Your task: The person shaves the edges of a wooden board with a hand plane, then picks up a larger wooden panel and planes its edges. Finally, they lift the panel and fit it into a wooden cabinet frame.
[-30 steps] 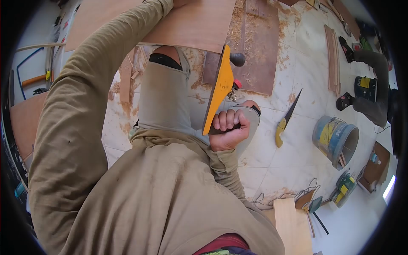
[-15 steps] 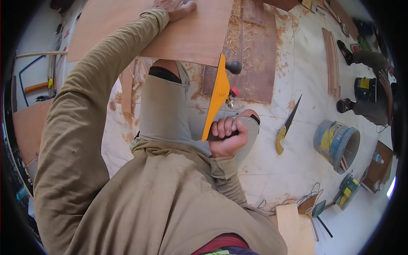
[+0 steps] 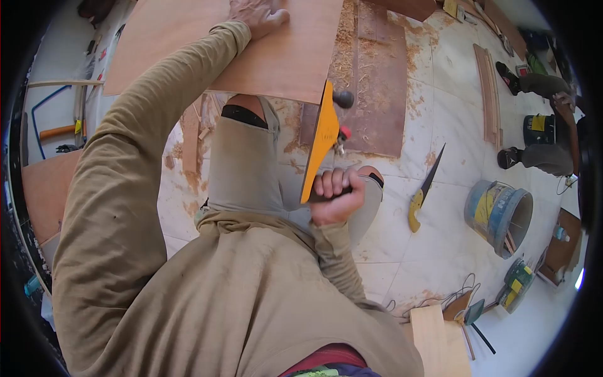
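Observation:
A wide, light brown wooden board (image 3: 289, 53) extends from the top of the view toward my knees. On its face lies my left hand (image 3: 256, 17), palm down, with its thumb spread. My right hand (image 3: 338, 193) is wrapped round the dark rear handle of a yellow hand plane (image 3: 323, 138). The plane stands on its side edge in view, its front end touching or very near the board's right lower corner. A black front knob and a red part show on its right side. The contact between blade and board is hidden.
A handsaw (image 3: 419, 201) lies on the tiled floor at the right, beside a blue bucket (image 3: 496, 213) with wood pieces. Shavings cover a dark board (image 3: 383, 94). Another person (image 3: 549, 122) sits at the far right. Wood strips (image 3: 488, 94) lie near that person.
The plane and my right hand have moved slightly up in view. The board's lower edge appears slightly lower. The other person's hand has shifted. My left hand remains on the board.

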Action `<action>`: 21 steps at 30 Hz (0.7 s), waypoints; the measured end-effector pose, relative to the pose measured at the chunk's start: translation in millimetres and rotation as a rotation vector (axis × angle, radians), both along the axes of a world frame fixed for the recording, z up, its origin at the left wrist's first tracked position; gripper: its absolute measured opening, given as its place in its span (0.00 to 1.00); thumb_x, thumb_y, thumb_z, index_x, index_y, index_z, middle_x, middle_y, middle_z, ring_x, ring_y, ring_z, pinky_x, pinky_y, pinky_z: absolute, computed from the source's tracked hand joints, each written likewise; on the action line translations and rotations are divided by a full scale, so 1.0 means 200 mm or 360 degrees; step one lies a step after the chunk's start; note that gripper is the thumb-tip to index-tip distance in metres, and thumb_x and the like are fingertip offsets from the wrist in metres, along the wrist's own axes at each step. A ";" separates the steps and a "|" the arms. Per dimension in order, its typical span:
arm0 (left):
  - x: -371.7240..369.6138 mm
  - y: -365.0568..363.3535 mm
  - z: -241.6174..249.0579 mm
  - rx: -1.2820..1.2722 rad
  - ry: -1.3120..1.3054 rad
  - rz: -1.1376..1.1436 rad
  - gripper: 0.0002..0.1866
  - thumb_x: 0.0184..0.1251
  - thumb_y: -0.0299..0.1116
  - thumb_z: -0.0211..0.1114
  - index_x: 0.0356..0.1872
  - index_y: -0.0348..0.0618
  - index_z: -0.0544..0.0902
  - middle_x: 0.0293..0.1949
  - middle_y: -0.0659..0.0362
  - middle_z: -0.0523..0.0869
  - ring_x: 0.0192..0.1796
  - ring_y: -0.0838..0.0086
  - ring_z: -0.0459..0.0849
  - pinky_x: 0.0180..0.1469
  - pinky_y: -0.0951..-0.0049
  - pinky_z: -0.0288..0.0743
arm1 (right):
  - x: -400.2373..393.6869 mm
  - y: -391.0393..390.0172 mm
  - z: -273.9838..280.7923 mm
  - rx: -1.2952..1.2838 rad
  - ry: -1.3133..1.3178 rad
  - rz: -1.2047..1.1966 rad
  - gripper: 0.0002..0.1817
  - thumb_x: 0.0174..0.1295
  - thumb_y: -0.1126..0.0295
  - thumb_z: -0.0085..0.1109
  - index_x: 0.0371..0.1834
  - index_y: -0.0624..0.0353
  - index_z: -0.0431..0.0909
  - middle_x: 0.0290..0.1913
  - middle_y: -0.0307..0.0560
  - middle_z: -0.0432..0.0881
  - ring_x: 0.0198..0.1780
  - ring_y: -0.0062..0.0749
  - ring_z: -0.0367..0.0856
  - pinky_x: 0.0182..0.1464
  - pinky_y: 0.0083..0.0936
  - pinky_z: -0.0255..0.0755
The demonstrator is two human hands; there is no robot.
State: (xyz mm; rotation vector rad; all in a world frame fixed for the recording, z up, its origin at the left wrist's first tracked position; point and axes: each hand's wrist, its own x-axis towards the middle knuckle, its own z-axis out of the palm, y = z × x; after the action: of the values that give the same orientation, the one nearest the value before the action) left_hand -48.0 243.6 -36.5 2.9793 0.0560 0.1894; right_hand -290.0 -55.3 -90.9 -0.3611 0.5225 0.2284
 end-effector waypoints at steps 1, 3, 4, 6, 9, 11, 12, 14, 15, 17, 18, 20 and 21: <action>0.01 0.02 -0.02 -0.0014 -0.0055 -0.0049 0.32 0.58 0.49 0.56 0.65 0.52 0.72 0.65 0.48 0.73 0.69 0.49 0.70 0.67 0.38 0.59 | -0.09 0.00 0.00 -0.0011 0.0043 -0.0029 0.14 0.61 0.63 0.51 0.19 0.47 0.59 0.15 0.31 0.56 0.14 0.23 0.54 0.19 0.27 0.57; 0.02 0.03 -0.05 -0.0025 -0.0059 -0.0090 0.31 0.58 0.50 0.56 0.65 0.52 0.72 0.65 0.48 0.73 0.69 0.49 0.69 0.67 0.39 0.59 | 0.11 0.06 -0.01 -0.0039 -0.0005 -0.0063 0.14 0.60 0.63 0.51 0.19 0.47 0.59 0.15 0.32 0.56 0.15 0.23 0.54 0.20 0.26 0.57; 0.03 0.03 -0.04 -0.0015 -0.0038 -0.0065 0.31 0.58 0.50 0.56 0.65 0.52 0.73 0.65 0.48 0.73 0.69 0.49 0.69 0.67 0.40 0.59 | 0.30 0.10 -0.01 -0.0051 -0.0043 -0.0079 0.14 0.60 0.63 0.50 0.19 0.47 0.60 0.15 0.32 0.56 0.15 0.23 0.54 0.20 0.26 0.58; 0.02 -0.01 0.00 0.0004 -0.0034 -0.0039 0.31 0.58 0.50 0.56 0.64 0.52 0.73 0.64 0.48 0.73 0.69 0.50 0.69 0.67 0.41 0.59 | 0.84 0.19 -0.15 0.0236 -0.0176 -0.0069 0.13 0.59 0.66 0.52 0.20 0.48 0.60 0.16 0.32 0.57 0.17 0.23 0.56 0.24 0.27 0.59; 0.00 -0.02 0.01 0.0053 -0.0083 -0.0021 0.31 0.58 0.51 0.57 0.64 0.53 0.73 0.64 0.49 0.73 0.68 0.51 0.70 0.67 0.43 0.59 | 1.37 0.30 -0.23 0.0156 -0.0400 -0.0015 0.12 0.58 0.66 0.53 0.21 0.48 0.61 0.17 0.32 0.58 0.17 0.24 0.57 0.25 0.30 0.60; 0.02 0.01 -0.04 0.0079 -0.0111 -0.0030 0.31 0.59 0.51 0.58 0.64 0.53 0.73 0.64 0.50 0.73 0.68 0.52 0.70 0.67 0.43 0.59 | 1.29 0.28 -0.23 0.0217 -0.0297 -0.0099 0.12 0.59 0.65 0.52 0.21 0.48 0.61 0.17 0.32 0.59 0.17 0.25 0.58 0.25 0.30 0.61; 0.03 0.01 -0.05 0.0069 -0.0097 -0.0019 0.31 0.59 0.51 0.58 0.64 0.53 0.73 0.64 0.50 0.73 0.68 0.52 0.70 0.67 0.43 0.59 | 1.21 0.23 -0.26 0.0271 -0.0308 -0.0100 0.12 0.59 0.65 0.53 0.21 0.48 0.61 0.17 0.32 0.59 0.17 0.25 0.58 0.25 0.29 0.61; 0.01 0.00 -0.02 0.0041 -0.0043 0.0016 0.31 0.59 0.50 0.59 0.64 0.54 0.72 0.64 0.50 0.73 0.68 0.52 0.70 0.67 0.43 0.59 | 0.94 0.12 -0.26 0.0302 -0.0275 -0.0100 0.13 0.60 0.64 0.53 0.21 0.48 0.61 0.17 0.32 0.59 0.17 0.24 0.59 0.25 0.28 0.61; 0.01 0.00 -0.04 0.0023 -0.0069 0.0000 0.31 0.59 0.50 0.59 0.64 0.54 0.72 0.64 0.51 0.73 0.68 0.52 0.69 0.67 0.43 0.58 | 0.77 0.08 -0.23 0.0287 -0.0237 -0.0104 0.13 0.60 0.64 0.53 0.21 0.48 0.61 0.17 0.32 0.59 0.17 0.24 0.59 0.25 0.28 0.61; 0.01 0.02 -0.07 -0.0005 -0.0125 -0.0039 0.31 0.59 0.50 0.59 0.64 0.53 0.72 0.64 0.51 0.73 0.68 0.51 0.69 0.67 0.42 0.58 | 0.44 0.03 -0.13 0.0183 -0.0289 -0.0017 0.14 0.61 0.63 0.53 0.21 0.49 0.61 0.17 0.32 0.59 0.18 0.24 0.59 0.24 0.26 0.61; 0.01 0.02 -0.07 0.0000 -0.0124 -0.0044 0.30 0.59 0.50 0.59 0.64 0.53 0.72 0.64 0.51 0.73 0.68 0.51 0.69 0.67 0.41 0.58 | 0.28 0.03 -0.06 0.0170 -0.0214 -0.0043 0.14 0.61 0.62 0.53 0.21 0.48 0.61 0.17 0.32 0.59 0.17 0.24 0.58 0.24 0.26 0.60; 0.02 0.03 -0.08 0.0004 -0.0136 -0.0053 0.30 0.59 0.49 0.58 0.63 0.53 0.72 0.63 0.50 0.73 0.69 0.51 0.69 0.67 0.40 0.58 | -0.02 0.01 0.03 0.0186 -0.0097 -0.0079 0.14 0.62 0.62 0.52 0.21 0.48 0.61 0.16 0.32 0.58 0.16 0.23 0.56 0.22 0.26 0.59; 0.03 0.03 -0.08 0.0003 -0.0147 -0.0034 0.30 0.59 0.49 0.58 0.64 0.53 0.72 0.63 0.50 0.73 0.69 0.51 0.69 0.67 0.40 0.57 | -0.08 0.00 0.02 0.0215 -0.0063 -0.0092 0.14 0.62 0.61 0.52 0.21 0.47 0.61 0.16 0.32 0.57 0.16 0.23 0.55 0.21 0.26 0.59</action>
State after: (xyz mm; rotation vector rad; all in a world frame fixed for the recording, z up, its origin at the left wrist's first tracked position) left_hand -43.0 249.4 -52.9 2.9672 0.0129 0.3243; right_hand -305.9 -55.0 -86.4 -0.2181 0.4749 0.1993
